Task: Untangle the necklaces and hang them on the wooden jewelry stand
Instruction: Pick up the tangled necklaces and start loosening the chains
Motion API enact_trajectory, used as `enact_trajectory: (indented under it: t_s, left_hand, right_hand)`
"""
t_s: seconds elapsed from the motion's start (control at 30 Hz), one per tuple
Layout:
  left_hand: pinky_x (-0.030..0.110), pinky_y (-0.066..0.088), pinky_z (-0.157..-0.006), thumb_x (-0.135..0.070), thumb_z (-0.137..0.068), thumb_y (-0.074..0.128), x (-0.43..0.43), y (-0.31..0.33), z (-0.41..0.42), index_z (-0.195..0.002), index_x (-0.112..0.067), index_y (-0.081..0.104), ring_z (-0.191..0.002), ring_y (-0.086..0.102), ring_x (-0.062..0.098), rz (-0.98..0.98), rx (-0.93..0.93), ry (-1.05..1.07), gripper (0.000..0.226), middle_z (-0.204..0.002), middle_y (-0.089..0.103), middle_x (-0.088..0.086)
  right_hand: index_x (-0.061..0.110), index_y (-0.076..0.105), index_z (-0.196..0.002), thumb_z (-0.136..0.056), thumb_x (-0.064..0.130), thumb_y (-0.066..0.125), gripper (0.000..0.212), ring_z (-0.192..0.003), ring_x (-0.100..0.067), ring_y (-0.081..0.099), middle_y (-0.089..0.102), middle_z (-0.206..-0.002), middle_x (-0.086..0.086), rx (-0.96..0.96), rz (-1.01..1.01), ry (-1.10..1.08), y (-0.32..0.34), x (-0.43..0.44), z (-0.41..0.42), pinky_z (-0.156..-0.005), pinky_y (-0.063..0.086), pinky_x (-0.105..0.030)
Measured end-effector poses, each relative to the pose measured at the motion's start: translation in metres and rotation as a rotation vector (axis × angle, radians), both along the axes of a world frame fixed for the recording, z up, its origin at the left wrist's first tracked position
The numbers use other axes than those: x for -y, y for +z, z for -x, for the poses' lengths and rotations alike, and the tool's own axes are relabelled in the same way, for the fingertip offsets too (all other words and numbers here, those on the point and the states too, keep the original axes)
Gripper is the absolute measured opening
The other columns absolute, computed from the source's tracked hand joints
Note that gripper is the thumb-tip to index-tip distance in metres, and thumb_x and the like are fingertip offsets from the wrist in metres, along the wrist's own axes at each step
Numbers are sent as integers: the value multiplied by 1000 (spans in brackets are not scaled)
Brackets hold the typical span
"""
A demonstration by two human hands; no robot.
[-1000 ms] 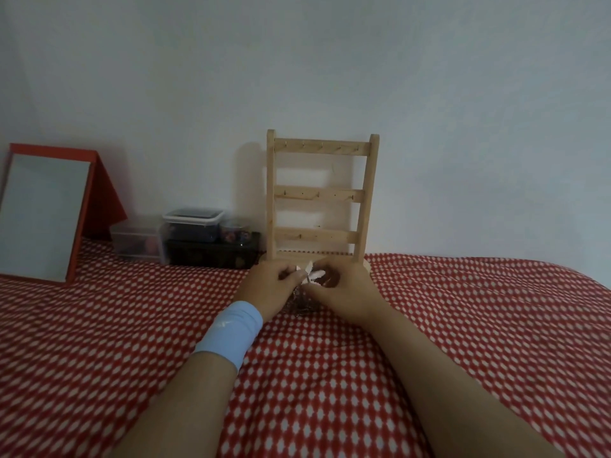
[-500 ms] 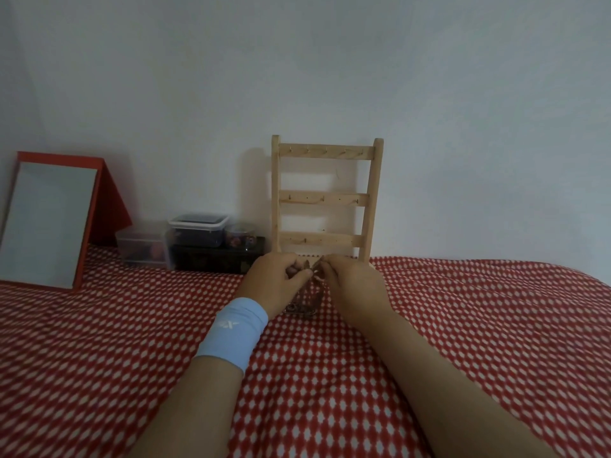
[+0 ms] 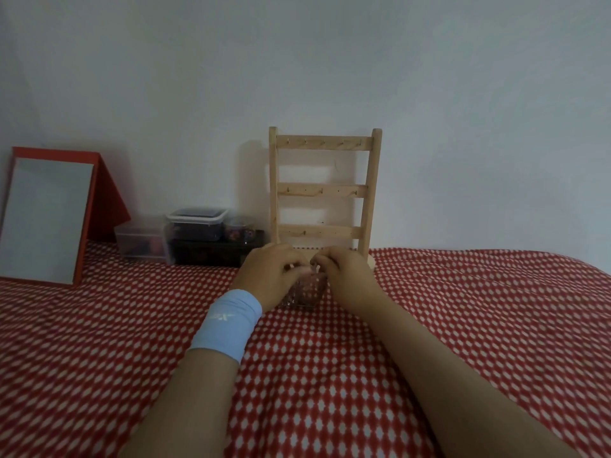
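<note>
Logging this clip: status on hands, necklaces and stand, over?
Left hand and right hand pinching tangled necklaces over small clear container. Light wooden ladder-shaped jewelry stand hooks bare. Nothing blocking it.

Both bare forearms reach forward from the lower edge and converge toward the middle. The left hand [image 3: 269, 276] and the right hand [image 3: 348, 276] are side by side, backs up, with fingers curled inward and fingertips almost meeting. Whether they pinch something is too small to tell. The left wrist wears a light blue fabric wristband [image 3: 228, 323].
</note>
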State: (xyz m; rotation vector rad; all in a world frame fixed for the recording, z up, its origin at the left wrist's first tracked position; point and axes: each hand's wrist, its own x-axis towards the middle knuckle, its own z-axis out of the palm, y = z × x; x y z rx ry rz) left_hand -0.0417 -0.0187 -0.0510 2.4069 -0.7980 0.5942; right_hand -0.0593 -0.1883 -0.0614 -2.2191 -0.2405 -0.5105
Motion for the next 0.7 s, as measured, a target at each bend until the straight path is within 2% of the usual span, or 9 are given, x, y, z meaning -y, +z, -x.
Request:
enact_trajectory:
  t_s: [0.1, 0.13, 0.2, 0.33, 0.4, 0.5, 0.57, 0.63, 0.7]
  left_hand:
    - [19, 45, -80, -24, -94, 60, 0, -9, 1, -88, -24, 73, -90, 60, 3, 336, -252, -56, 14, -92, 68, -11]
    - [17, 45, -80, -23, -95, 59, 1, -12, 2, -90, -24, 72, -91, 61, 3, 427, -322, -52, 14, -94, 69, -10]
    - [17, 46, -81, -24, -96, 58, 2, -18, 2, -93, -21, 73, -93, 63, 5, 570, -420, -33, 15, -97, 71, -7]
    - [38, 51, -89, -22, -97, 54, 7, -24, -1, -79, -10, 72, -89, 66, 27, 748, -552, -47, 28, -85, 71, 9]
    - [42, 48, -89, -19, -99, 51, 8, -23, -1, -72, -10, 67, -85, 63, 31, 814, -631, -115, 33, -79, 68, 11]
    - [39, 50, -84, -23, -98, 52, 6, -22, -3, -74, -13, 71, -81, 64, 24, 876, -722, -203, 33, -78, 69, 8]
    - [39, 51, -90, -28, -95, 58, 7, -25, -4, -81, -18, 76, -91, 66, 24, 877, -708, -187, 26, -87, 73, 6]
    - [41, 51, -96, -33, -91, 65, 8, -26, -3, -89, -25, 78, -102, 67, 23, 852, -654, -115, 16, -100, 74, 2]
    - [38, 52, -95, -32, -89, 67, 10, -26, -1, -91, -26, 78, -102, 68, 17, 822, -600, -85, 13, -100, 75, -3]
  right_hand:
    - [2, 71, -92, -104, 25, 55, 31, -63, -10, 64, 69, -75, -1, -241, -312, 64, 3, 8, 2, -65, 59, -27]
    - [2, 71, -89, -104, 27, 56, 33, -65, -14, 64, 69, -75, -4, -301, -318, 77, 4, 11, 4, -69, 59, -32]
    - [6, 70, -84, -104, 30, 55, 34, -67, -16, 63, 69, -77, -5, -345, -224, 82, 3, 14, 8, -68, 57, -29]
    - [22, 69, -79, -103, 26, 58, 26, -57, 7, 57, 63, -68, 14, -172, -149, 30, 2, 9, 10, -64, 48, -16]
    - [22, 72, -88, -101, 28, 61, 18, -67, 8, 58, 64, -73, 16, -37, -117, -33, 2, 8, 8, -68, 44, -14]
    - [20, 76, -101, -98, 24, 66, 12, -83, 7, 59, 65, -88, 20, 11, -28, -24, -1, 7, 6, -75, 44, -10]
    - [20, 76, -102, -96, 15, 66, 13, -83, 6, 58, 64, -91, 21, 25, -13, -17, -3, 7, 8, -77, 47, -12]
    - [15, 76, -98, -100, 9, 57, 19, -74, 0, 62, 69, -87, 10, -39, -207, 30, 0, 8, 9, -71, 51, -19]
    - [12, 76, -97, -104, 17, 48, 30, -70, -11, 67, 74, -88, -4, -143, -428, 122, 4, 7, 11, -63, 55, -25]
